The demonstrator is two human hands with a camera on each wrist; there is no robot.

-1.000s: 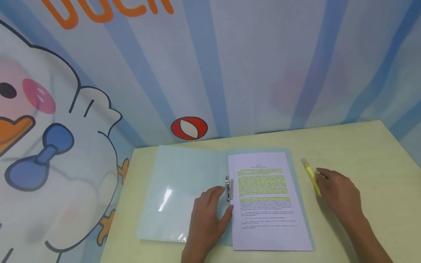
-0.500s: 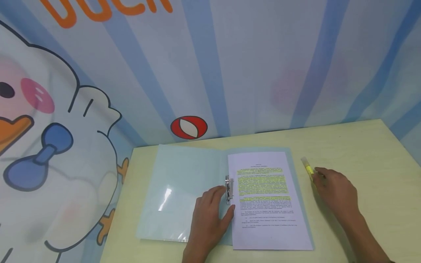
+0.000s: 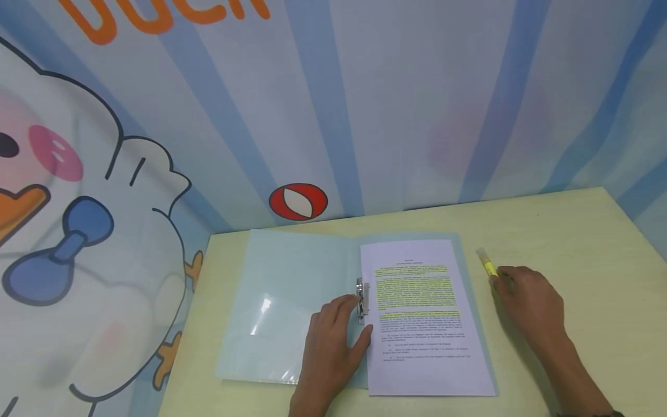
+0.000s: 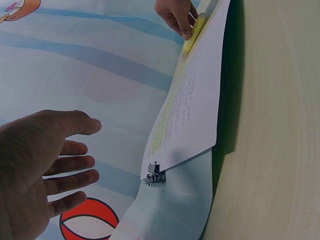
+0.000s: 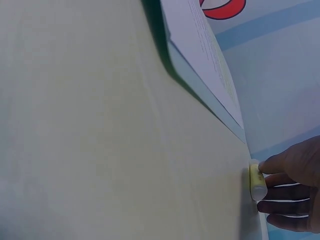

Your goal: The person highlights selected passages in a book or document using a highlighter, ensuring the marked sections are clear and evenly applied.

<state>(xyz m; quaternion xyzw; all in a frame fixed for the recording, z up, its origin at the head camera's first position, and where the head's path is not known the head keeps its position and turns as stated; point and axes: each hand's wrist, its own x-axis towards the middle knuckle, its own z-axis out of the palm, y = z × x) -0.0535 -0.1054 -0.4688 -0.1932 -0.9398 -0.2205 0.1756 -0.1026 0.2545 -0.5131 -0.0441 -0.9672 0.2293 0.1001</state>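
Yellow highlighter [image 3: 488,266] at two o'clock of the page [image 3: 429,376], my right hand [image 3: 534,304] touching, whether gripping I cannot tell; my left hand [image 3: 332,341], relaxed wide, beside the nine-o'clock clip [image 3: 360,292].

Shows bare left hand [image 3: 329,348], bare right hand [image 3: 532,304] and right forearm [image 3: 573,373] bare down to narrow dark worn edge [image 3: 616,413], type unclear.

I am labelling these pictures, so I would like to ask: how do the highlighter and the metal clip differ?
Colour: the highlighter is yellow with a pale end, while the metal clip is silvery.
Place: the highlighter is right of the folder; the metal clip sits on it, at the printed sheet's left edge.
Shared: both are much smaller than the sheet.
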